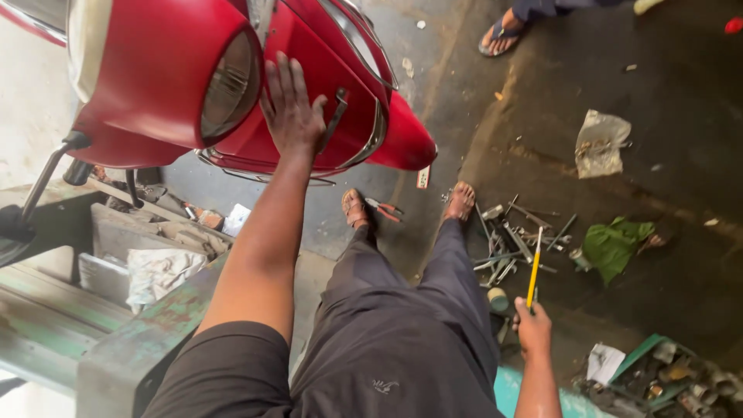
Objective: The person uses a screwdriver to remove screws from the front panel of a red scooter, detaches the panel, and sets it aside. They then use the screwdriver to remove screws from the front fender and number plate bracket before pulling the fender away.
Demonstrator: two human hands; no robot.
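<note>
A red scooter (155,85) with a round headlamp (230,85) stands raised in front of me. My left hand (292,104) lies flat, fingers spread, on its red front panel (340,77) just right of the headlamp. My right hand (532,327) hangs low at my right side, closed around a screwdriver with a yellow shaft (534,267) that points upward. Below me are my dark trousers and my two sandalled feet (356,207) on the stained concrete floor.
Several loose hand tools (515,240) lie on the floor by my right foot, with pliers (385,209) between my feet. A green rag (613,244), a crumpled plastic bag (600,143) and a tray of parts (665,375) lie right. Another person's sandalled foot (501,35) stands behind. A green metal ramp (93,325) is at left.
</note>
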